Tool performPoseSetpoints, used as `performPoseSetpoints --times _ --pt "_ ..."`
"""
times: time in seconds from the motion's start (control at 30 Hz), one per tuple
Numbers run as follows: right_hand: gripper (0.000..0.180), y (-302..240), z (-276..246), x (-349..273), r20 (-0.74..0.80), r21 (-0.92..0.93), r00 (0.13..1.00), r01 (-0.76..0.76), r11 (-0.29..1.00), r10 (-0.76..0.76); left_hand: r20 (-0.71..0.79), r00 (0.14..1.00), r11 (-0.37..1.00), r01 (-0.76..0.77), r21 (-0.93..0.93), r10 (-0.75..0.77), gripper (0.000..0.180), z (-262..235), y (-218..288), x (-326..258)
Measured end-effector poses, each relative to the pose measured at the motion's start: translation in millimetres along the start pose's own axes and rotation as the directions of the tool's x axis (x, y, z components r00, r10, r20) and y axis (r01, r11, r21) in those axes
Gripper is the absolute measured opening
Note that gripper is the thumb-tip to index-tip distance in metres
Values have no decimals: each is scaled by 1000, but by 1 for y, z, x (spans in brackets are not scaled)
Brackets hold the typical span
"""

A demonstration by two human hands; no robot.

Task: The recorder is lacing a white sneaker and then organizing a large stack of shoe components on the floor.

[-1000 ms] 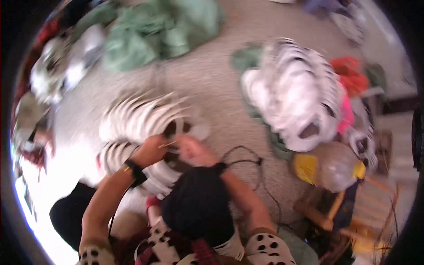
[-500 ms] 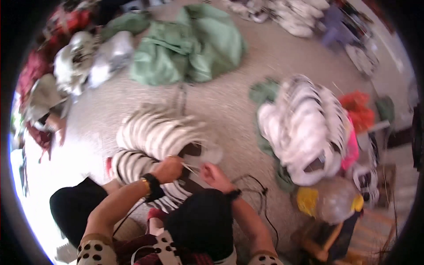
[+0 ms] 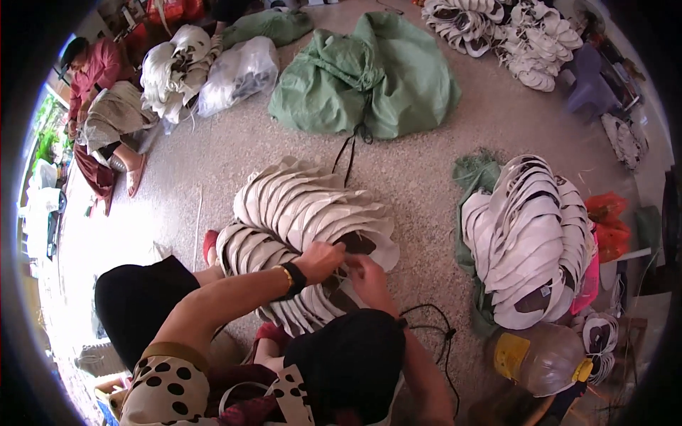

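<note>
Two rows of nested white shoe uppers (image 3: 309, 206) lie on the floor between my knees. At their near right end, my left hand (image 3: 321, 261) is closed, its fingertips pinching a thin pale string that is mostly hidden. My right hand (image 3: 369, 282) meets it there with bent fingers, closed on the same string. Both hands are just above the dark openings of the end uppers. A black cord (image 3: 447, 334) runs over the floor past my right knee.
A second bundle of white uppers (image 3: 526, 241) lies to the right on green cloth, behind a large plastic bottle (image 3: 543, 361). Ahead sits a tied green sack (image 3: 366, 78). Another person (image 3: 106, 92) sits at far left beside more uppers (image 3: 177, 71). A purple stool (image 3: 588, 85) stands far right.
My hands have come together; the pale string that stretched between them is now mostly hidden. The whole view has shifted, so the scene sits farther right and lower.
</note>
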State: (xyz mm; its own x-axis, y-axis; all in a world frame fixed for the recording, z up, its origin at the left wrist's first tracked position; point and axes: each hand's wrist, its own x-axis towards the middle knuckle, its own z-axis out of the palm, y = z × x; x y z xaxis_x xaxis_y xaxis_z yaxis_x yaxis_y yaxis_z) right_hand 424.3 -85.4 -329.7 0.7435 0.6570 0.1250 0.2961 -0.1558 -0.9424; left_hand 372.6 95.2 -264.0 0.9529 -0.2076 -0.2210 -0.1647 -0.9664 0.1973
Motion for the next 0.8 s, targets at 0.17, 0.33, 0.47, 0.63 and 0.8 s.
performPoseSetpoints --times 0.17,0.33,0.47,0.63,0.8 --pt "20 8 40 30 220 344 965 -212 915 141 -143 988 995 -40 92 53 12 -2 -2 -3" --pt "12 16 32 21 355 578 876 -481 659 328 -127 992 986 -2 -164 -19 18 1 -9 -14" --pt "12 -6 31 37 311 340 859 -499 797 406 -167 986 983 -34 -183 3 17 -9 -12 -22" --pt "16 -32 28 53 203 121 898 -417 901 389 -240 969 985 23 -170 -64 17 -16 -8 -37" --pt "17 -23 29 63 172 -61 942 -282 958 288 -253 955 968 93 -232 -153 13 -14 -24 -50"
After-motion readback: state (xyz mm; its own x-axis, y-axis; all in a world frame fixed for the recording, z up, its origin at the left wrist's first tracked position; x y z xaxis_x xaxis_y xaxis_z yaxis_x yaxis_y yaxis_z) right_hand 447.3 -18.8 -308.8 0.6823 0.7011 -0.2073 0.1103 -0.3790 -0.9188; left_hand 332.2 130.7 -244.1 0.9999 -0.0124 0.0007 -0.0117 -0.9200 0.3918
